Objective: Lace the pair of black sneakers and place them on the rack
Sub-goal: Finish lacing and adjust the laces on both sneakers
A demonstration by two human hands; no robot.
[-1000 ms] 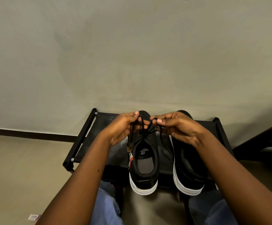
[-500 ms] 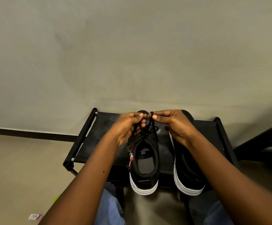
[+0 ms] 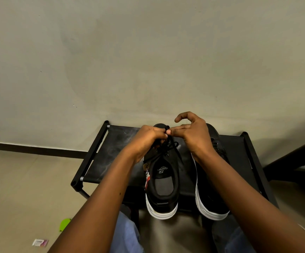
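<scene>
Two black sneakers with white soles stand side by side on a black rack (image 3: 115, 157), heels toward me. The left sneaker (image 3: 163, 185) shows its grey insole and a red tag on its side. Over its tongue, my left hand (image 3: 144, 141) pinches the black lace (image 3: 171, 146). My right hand (image 3: 191, 133) meets it there, thumb and finger pinching the lace, with the other fingers raised and curled. The right sneaker (image 3: 212, 198) is partly hidden under my right forearm.
The rack stands against a plain grey wall. A dark chair (image 3: 297, 161) is at the right. On the floor at the lower left lie a green object (image 3: 65, 223) and a small pink-and-white packet (image 3: 40, 242). My knees in blue jeans (image 3: 126, 236) are below the rack.
Both hands have drawn together over the left sneaker's tongue and moved slightly away from me. My right hand's outer fingers have lifted and spread.
</scene>
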